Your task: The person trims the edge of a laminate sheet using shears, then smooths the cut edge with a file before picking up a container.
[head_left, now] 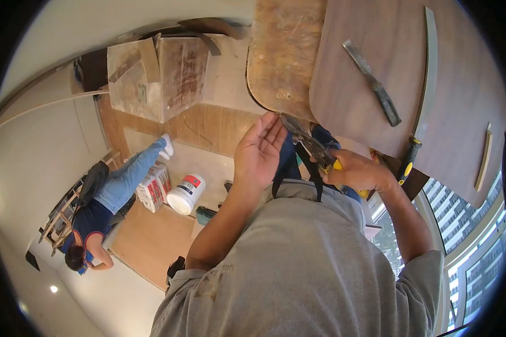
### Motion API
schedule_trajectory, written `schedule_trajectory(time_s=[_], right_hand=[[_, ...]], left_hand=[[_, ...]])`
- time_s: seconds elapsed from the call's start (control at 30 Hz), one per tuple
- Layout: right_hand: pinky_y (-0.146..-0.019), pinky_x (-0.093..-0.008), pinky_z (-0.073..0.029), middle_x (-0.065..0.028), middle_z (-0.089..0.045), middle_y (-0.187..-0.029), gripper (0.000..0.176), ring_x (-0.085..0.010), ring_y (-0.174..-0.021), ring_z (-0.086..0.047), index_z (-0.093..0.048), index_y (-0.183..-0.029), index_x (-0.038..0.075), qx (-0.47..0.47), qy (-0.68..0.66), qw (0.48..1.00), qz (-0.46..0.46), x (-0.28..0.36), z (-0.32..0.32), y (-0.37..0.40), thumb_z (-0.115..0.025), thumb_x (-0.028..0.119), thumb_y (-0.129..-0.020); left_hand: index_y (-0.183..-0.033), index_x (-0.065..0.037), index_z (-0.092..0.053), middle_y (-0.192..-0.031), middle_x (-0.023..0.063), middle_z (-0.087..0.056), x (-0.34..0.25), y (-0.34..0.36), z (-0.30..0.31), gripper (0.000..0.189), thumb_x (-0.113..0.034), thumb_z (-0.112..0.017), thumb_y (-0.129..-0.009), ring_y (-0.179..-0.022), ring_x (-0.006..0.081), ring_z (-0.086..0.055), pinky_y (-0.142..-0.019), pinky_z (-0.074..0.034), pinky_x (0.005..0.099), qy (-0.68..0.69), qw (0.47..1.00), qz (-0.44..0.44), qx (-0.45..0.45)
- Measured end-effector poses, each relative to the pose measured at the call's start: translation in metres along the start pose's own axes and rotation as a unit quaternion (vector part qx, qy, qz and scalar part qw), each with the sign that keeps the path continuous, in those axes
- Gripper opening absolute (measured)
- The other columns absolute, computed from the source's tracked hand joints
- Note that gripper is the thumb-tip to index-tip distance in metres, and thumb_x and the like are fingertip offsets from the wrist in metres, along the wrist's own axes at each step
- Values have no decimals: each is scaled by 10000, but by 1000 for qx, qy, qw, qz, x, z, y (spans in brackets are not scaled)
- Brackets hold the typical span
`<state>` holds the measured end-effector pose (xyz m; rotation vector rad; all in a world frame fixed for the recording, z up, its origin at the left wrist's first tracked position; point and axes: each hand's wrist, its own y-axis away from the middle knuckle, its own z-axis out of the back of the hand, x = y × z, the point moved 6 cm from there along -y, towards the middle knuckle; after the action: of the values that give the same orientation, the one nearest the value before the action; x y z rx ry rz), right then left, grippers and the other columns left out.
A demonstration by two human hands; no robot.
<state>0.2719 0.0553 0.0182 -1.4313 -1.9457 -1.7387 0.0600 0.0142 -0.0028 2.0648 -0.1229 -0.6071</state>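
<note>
My right hand [355, 171] is closed around the yellow handles of a pair of tin snips [309, 139], whose dark jaws point up and left toward the edge of the worn wooden board [284, 56]. Just left of the jaws, my left hand [260, 149] is turned palm up with its fingers stretched out. Its fingertips reach the board's rounded corner, right beside the tip of the snips. Above my right hand, a dark-handled chisel [372, 84] lies on the brown wood-grain panel [371, 33]. A long-bladed tool with a black and yellow handle [410, 160] lies across the panel's edge.
A thin wood strip [483, 157] lies on the panel at right, above a window [466, 219]. On the floor at left stand a white bucket [186, 194] and printed bags [153, 188]. A person [104, 205] is beyond them, near a stained wooden box [157, 78].
</note>
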Motion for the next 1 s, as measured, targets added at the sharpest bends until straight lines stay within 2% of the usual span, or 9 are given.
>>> schedule_trajectory(time_s=[0.07, 0.33, 0.5, 0.6, 0.67, 0.7, 0.77, 0.93, 1.0], right_hand=[[-844, -315, -487, -77, -688, -998, 530, -166, -927, -608, -660, -1287, 26, 29, 16, 996, -80, -1, 1, 1, -708, 327, -853], [-846, -305, -489, -69, -690, -997, 497, -166, -928, -605, -665, -1261, 14, 42, 24, 995, -85, -5, 3, -7, -704, 309, -863], [-857, -296, -490, -62, -689, -1015, 503, -160, -937, -601, -652, -1290, 15, 53, 7, 994, -91, -6, 5, -10, -710, 289, -872], [-864, -295, -490, -58, -685, -1039, 537, -149, -958, -597, -631, -1324, 13, 90, 12, 992, -85, 7, 9, -7, -718, 292, -874], [-910, -336, -487, -139, -714, -1011, 540, -234, -973, -648, -664, -1264, 20, 92, 81, 984, -132, 11, 12, -8, -681, 377, -860], [-910, -336, -487, -139, -714, -1011, 540, -234, -973, -648, -664, -1264, 20, 92, 81, 984, -132, 6, 10, -8, -681, 377, -860], [-907, -333, -492, -124, -711, -998, 506, -227, -957, -654, -677, -1231, 12, 84, -7, 996, -38, 1, 4, -14, -681, 358, -862], [-871, -324, -501, -85, -700, -985, 467, -199, -929, -653, -653, -1216, 14, 86, -33, 995, -35, -6, 7, -23, -689, 331, -875], [-856, -321, -504, -72, -693, -978, 457, -186, -921, -652, -639, -1224, 14, 86, -23, 995, -43, -8, 6, -23, -689, 321, -889]], left_hand=[[-1260, 51, -634, -1317, 169, -642, 3, 3, -4, 357, -247, -590, -1070, -1276, 286, -581, -1163, -444, 446, 15, 1000, 2, 6], [-1220, 46, -657, -1339, 165, -605, 11, -2, 2, 388, -302, -611, -1057, -1327, 294, -521, -1199, -388, 481, 82, 995, 49, 10], [-1239, 42, -640, -1270, 149, -655, 18, -8, 9, 289, -189, -587, -1073, -1226, 283, -610, -1137, -479, 437, 100, 994, 31, -33], [-1234, 43, -641, -1224, 142, -682, 18, -11, 12, 256, -147, -577, -1074, -1171, 277, -655, -1092, -529, 414, 109, 993, 33, -14], [-1232, 46, -639, -1223, 146, -685, 20, -12, 14, 255, -143, -588, -1068, -1172, 278, -659, -1083, -537, 413, 112, 993, 33, -15], [-1229, 49, -638, -1221, 151, -688, 20, -13, 13, 255, -139, -599, -1062, -1172, 280, -663, -1074, -545, 412, 116, 993, 33, -15], [-1230, 40, -642, -1228, 147, -690, 19, -15, 11, 243, -129, -610, -1057, -1164, 272, -665, -1062, -552, 400, 114, 993, 36, -22], [-1240, 2, -653, -1230, 114, -705, 21, -14, 13, 224, -103, -637, -1043, -1123, 225, -678, -1018, -568, 361, 116, 992, 46, -24], [-1237, -24, -665, -1200, 77, -719, 18, -11, 12, 215, -106, -649, -1038, -1091, 184, -682, -995, -570, 343, 65, 997, 28, -27]])
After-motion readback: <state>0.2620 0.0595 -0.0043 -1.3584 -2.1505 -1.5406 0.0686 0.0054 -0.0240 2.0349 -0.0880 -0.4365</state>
